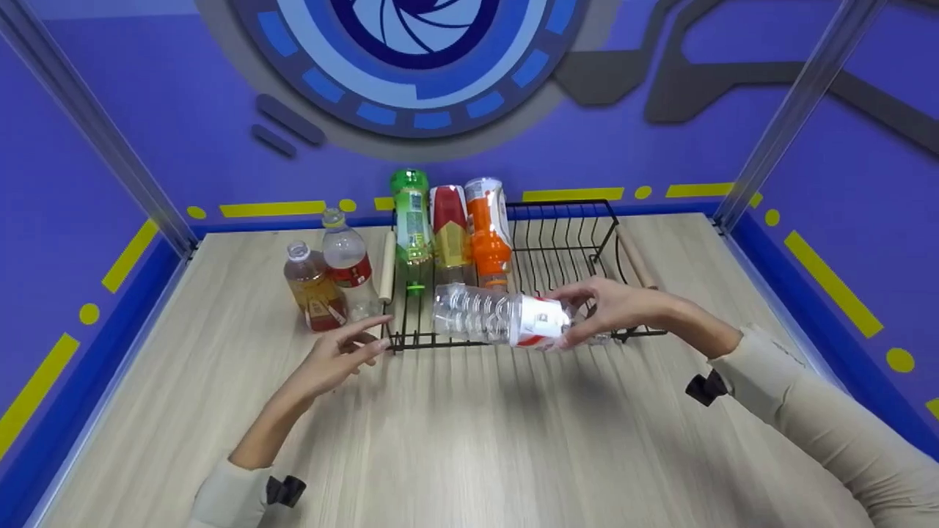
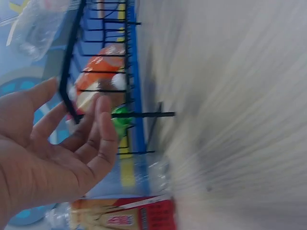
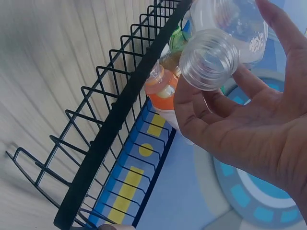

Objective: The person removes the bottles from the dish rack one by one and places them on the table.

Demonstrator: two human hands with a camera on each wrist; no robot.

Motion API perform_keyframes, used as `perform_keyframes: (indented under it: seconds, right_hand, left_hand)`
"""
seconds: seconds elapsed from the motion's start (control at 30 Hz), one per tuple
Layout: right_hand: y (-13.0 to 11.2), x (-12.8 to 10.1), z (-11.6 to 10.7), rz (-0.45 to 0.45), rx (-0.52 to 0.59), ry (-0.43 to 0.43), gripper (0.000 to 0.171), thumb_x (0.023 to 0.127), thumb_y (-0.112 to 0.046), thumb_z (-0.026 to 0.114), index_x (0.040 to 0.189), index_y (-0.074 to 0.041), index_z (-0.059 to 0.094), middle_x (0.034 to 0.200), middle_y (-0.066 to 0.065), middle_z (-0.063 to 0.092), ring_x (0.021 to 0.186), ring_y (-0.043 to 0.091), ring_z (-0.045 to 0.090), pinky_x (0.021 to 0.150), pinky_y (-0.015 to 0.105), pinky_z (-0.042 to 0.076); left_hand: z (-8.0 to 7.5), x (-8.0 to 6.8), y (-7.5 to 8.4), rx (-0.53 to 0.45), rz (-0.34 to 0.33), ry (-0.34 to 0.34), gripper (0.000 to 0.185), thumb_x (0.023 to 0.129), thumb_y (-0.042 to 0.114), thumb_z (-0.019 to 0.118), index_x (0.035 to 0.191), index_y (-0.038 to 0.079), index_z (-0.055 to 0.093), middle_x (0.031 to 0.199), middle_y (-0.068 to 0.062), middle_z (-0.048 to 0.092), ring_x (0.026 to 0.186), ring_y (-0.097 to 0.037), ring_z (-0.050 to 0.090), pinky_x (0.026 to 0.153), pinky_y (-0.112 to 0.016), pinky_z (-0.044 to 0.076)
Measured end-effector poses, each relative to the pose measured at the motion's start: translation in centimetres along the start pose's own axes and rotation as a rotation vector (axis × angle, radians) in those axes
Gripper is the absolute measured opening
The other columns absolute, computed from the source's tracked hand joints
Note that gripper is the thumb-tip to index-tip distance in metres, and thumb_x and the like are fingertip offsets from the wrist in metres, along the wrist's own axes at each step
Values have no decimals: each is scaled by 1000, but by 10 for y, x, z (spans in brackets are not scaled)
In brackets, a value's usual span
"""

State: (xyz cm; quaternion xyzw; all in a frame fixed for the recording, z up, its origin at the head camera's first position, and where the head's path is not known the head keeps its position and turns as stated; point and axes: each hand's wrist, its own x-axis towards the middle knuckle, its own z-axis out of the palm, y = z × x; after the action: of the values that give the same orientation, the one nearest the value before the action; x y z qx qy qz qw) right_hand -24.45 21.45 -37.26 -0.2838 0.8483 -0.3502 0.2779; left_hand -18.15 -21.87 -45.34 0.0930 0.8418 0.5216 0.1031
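At the left of the head view, two capped bottles are standing upright on the wooden table (image 1: 469,455): a tea bottle (image 1: 312,290) and, just behind it, a red-labelled clear bottle (image 1: 345,260). Just below and to their right, the person's left hand (image 1: 339,359) is hovering with fingers loosely spread, gripping nothing, near the front left corner of the black wire rack (image 1: 587,242). At the centre, three bottles are lying side by side in the rack's left part: a green bottle (image 1: 411,216), a red-and-gold bottle (image 1: 449,227) and an orange bottle (image 1: 488,227). Right of centre, the right hand (image 1: 612,308) is holding an empty clear bottle (image 1: 499,317) on its side by the neck end, fingers curled round it, over the rack's front rail; the right wrist view is showing its mouth open and uncapped. The step in hand appears to be laying this bottle into the rack. The next move is likely calling for turning it to lie in line with the three and lowering it into the free space just right of the orange one, clear of the rail.
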Motion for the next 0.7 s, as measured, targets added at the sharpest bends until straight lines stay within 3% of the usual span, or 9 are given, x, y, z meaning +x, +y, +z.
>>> perform_keyframes:
  seconds: [0.1, 0.3, 0.5, 0.7]
  right_hand:
    - [-1, 0, 3, -25, -10, -19, 70, 82, -24, 85, 144, -7, 57, 120, 12, 67, 107, 26, 56, 86, 32, 51]
    - [-4, 1, 13, -22, -25, -58, 68, 81, -26, 86, 142, -11, 60, 120, 9, 68, 105, 24, 58, 83, 31, 53]
    - [-17, 7, 26, -73, -44, -105, 67, 81, -27, 86, 141, -13, 61, 124, 6, 68, 106, 23, 60, 84, 32, 55]
    - [-28, 9, 36, -147, -118, -126, 68, 78, -29, 87, 139, -12, 63, 127, 4, 69, 107, 21, 59, 88, 36, 52]
  left_hand:
    - [-13, -7, 13, 71, 22, -8, 46, 103, 28, 62, 146, 12, 57, 117, -18, 70, 94, -21, 64, 80, -31, 53]
    - [-26, -17, 47, 168, 154, -22, 35, 102, 25, 63, 133, 8, 65, 118, -13, 70, 103, -24, 64, 86, -29, 53]
    - [-9, -26, 71, 292, 242, -157, 48, 99, 37, 66, 140, 13, 59, 135, -11, 64, 121, -33, 60, 89, -39, 54]
    - [14, -29, 75, 333, 209, -269, 60, 96, 45, 68, 146, 14, 54, 137, -12, 60, 123, -32, 56, 91, -48, 54]
